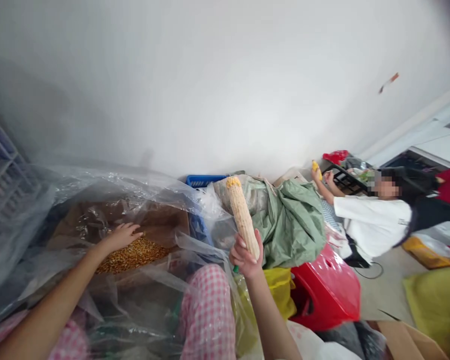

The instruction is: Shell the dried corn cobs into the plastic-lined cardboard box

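My right hand (246,257) grips the lower end of a corn cob (241,212) that is almost stripped, with a few yellow kernels left at its tip. The cob points up and away from me. My left hand (120,236) reaches into a cardboard box (165,222) lined with clear plastic and rests, fingers spread, on a pile of loose corn kernels (138,252). My knee in pink checked cloth (208,310) lies between my two arms.
Another person in a white shirt (371,220) sits at the right, holding a yellow cob (316,169). A green sack (288,220), a red bag (328,290), a yellow bag (279,287) and a blue crate (202,180) stand along the white wall.
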`<state>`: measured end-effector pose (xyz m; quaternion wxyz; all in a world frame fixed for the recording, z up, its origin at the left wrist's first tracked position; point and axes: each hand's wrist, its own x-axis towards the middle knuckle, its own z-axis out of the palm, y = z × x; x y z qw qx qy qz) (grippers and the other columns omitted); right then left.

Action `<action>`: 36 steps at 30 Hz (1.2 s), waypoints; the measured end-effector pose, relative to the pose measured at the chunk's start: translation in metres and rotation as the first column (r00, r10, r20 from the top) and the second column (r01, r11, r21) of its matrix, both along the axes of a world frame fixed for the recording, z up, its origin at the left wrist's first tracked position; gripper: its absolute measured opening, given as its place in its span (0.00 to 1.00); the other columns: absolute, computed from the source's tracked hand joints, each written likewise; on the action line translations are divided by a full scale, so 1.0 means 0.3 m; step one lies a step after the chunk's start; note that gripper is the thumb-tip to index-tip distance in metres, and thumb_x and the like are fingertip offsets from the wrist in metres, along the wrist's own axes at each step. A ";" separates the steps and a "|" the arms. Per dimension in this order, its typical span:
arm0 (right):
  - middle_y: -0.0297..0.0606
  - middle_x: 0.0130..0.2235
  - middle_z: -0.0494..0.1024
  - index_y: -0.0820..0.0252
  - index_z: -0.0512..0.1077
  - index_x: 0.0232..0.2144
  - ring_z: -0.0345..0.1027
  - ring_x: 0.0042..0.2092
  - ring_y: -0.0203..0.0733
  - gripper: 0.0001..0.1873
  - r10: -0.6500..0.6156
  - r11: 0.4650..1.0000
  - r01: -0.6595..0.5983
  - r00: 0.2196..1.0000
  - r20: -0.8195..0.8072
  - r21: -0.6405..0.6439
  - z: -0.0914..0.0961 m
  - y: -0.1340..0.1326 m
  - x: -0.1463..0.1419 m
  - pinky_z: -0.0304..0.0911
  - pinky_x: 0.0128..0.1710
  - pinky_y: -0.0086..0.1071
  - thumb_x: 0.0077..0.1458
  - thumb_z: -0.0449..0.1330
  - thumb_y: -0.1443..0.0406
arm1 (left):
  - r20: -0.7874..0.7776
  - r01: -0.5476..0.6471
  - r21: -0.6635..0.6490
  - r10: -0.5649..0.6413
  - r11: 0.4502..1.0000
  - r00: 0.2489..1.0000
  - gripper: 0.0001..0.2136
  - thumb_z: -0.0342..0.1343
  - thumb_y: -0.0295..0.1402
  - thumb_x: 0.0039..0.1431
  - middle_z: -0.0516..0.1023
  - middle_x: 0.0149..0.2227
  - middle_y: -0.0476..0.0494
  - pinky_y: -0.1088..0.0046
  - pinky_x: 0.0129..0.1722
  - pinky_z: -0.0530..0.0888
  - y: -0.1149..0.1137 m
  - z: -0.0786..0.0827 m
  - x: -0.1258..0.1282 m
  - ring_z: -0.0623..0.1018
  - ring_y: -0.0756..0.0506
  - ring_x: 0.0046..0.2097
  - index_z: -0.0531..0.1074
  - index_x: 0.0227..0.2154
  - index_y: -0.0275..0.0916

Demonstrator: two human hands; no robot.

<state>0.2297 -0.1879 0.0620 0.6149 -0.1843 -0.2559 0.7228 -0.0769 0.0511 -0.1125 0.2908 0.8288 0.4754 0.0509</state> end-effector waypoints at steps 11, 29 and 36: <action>0.24 0.08 0.53 0.62 0.69 0.20 0.37 0.11 0.25 0.27 -0.037 0.966 0.062 0.994 0.103 -0.251 -0.142 -0.166 -0.232 0.35 0.11 0.21 0.44 0.58 0.43 | 0.731 0.275 -0.569 0.323 0.775 0.600 0.29 0.47 0.54 0.54 0.76 0.43 0.35 0.67 0.38 0.72 -0.217 0.288 0.162 0.75 0.43 0.39 0.68 0.49 0.36; 0.34 0.19 0.67 0.69 0.69 0.27 0.56 0.15 0.28 0.23 -0.004 0.839 0.115 0.979 0.205 -0.532 -0.251 0.023 -0.515 0.30 0.09 0.21 0.43 0.59 0.51 | 0.555 0.392 -0.819 0.749 0.419 0.361 0.19 0.48 0.44 0.59 0.79 0.42 0.42 0.71 0.44 0.72 -0.256 0.302 0.152 0.75 0.44 0.47 0.70 0.46 0.37; 0.37 0.24 0.69 0.69 0.68 0.31 0.61 0.16 0.32 0.16 0.004 0.817 0.066 0.993 0.120 -0.573 -0.231 0.040 -0.515 0.32 0.07 0.21 0.53 0.49 0.60 | 0.567 0.258 -0.821 0.679 0.509 0.466 0.29 0.44 0.53 0.56 0.73 0.54 0.50 0.70 0.51 0.71 -0.254 0.299 0.147 0.63 0.42 0.61 0.60 0.56 0.41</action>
